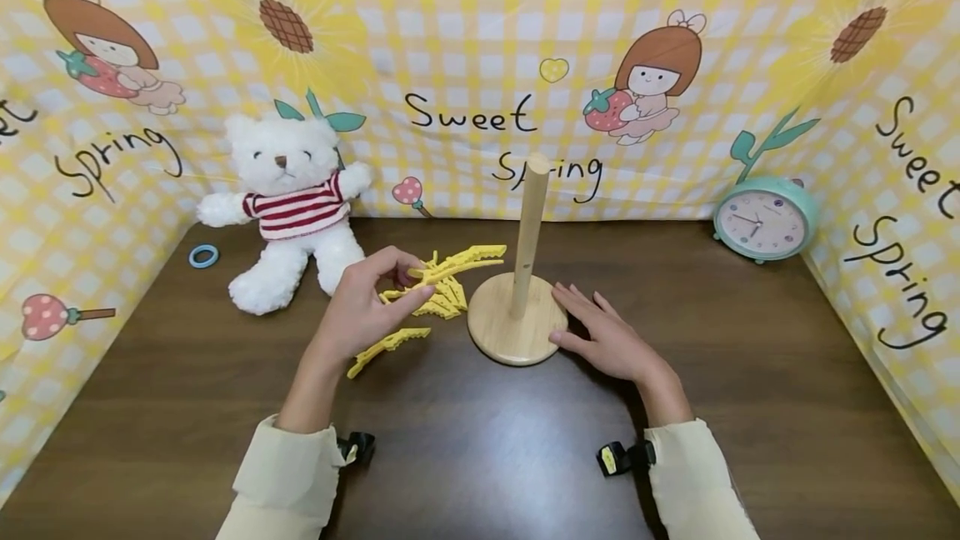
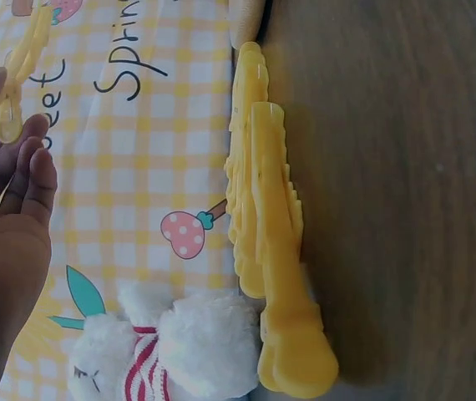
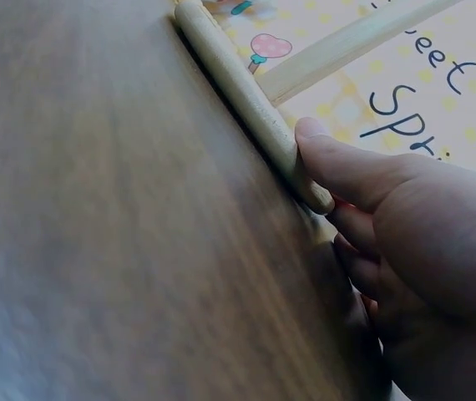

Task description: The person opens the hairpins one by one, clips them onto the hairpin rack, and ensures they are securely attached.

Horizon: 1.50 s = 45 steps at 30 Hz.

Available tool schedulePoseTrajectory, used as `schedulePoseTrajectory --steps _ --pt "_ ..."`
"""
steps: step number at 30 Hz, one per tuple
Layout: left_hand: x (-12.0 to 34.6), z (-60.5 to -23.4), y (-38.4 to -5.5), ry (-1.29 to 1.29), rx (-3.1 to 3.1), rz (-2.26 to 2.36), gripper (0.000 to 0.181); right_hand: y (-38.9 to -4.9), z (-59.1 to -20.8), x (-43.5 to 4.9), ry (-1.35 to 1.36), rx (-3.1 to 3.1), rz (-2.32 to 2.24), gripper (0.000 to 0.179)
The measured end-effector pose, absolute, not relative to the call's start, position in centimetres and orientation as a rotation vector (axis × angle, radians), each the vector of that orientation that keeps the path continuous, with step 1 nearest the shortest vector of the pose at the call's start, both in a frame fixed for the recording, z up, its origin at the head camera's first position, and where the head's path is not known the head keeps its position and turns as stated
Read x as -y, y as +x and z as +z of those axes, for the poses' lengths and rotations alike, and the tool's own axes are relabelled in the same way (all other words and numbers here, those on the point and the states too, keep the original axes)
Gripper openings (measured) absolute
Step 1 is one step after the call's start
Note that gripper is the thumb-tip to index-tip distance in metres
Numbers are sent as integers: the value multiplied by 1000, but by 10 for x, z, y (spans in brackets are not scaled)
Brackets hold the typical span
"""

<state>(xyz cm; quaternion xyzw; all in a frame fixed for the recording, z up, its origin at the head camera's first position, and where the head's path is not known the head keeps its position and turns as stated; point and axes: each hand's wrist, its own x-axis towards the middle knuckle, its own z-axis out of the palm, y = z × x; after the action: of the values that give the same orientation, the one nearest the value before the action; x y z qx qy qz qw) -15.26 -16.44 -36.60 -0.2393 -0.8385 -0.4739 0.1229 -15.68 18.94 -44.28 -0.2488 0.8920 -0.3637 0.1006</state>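
Yellow plastic, as it seems to me, is forming the alligator hair clip which the left hand is pinching between thumb and fingers, raised above the table, just to the left of the wooden stand. Under this hand a small heap of similar clips is lying on the dark tabletop, and one separate clip is resting on the nearer side of it. The right hand is laying almost straight fingers along the rim of the round base, with its thumb also touching the edge. I am judging the clip to be very light, stiff in its long toothed arms, perhaps a little slippery, and weakest at the hinge; the thicker rear end is offering the best place to take hold. The stand is looking heavier and solid, and its base should be good for steadying. About writing, the hanging cloth is showing "Sweet Spring" several times in black handwritten letters. The mint alarm clock is carrying some small print on its dial, and the right wrist camera is wearing a yellow label, but I am not managing to read either.
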Motion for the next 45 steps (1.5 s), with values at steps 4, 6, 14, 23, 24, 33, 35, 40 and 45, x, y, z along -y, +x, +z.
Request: schedulePoseTrajectory --steps 4,6,14,23,24,33,35,40,45 --pt "164 -366 -153 -782 2419 -1335 16 -156 -447 -188 -726 -2643 -1087 75" --pt "163 -365 -155 -832 2412 -1311 15 -155 -447 -188 -719 -2642 -1088 75" --pt "149 -361 -168 -976 2390 -1246 11 -159 -438 -194 -722 -2663 -1079 75" --pt "136 -363 -162 -972 2354 -1216 7 -155 -442 -189 -742 -2647 -1063 75" --pt "134 -362 -162 -975 2348 -1211 8 -154 -442 -189 -739 -2651 -1068 74" --pt "119 -359 -169 -1016 2359 -1196 9 -156 -444 -188 -720 -2667 -1068 75" --pt "117 -359 -170 -1022 2361 -1193 9 -156 -445 -188 -719 -2669 -1068 75" --pt "113 -363 -171 -1016 2366 -1188 11 -156 -445 -187 -739 -2667 -1056 74" --pt "108 -365 -173 -1034 2355 -1183 11 -154 -445 -186 -729 -2681 -1052 74"
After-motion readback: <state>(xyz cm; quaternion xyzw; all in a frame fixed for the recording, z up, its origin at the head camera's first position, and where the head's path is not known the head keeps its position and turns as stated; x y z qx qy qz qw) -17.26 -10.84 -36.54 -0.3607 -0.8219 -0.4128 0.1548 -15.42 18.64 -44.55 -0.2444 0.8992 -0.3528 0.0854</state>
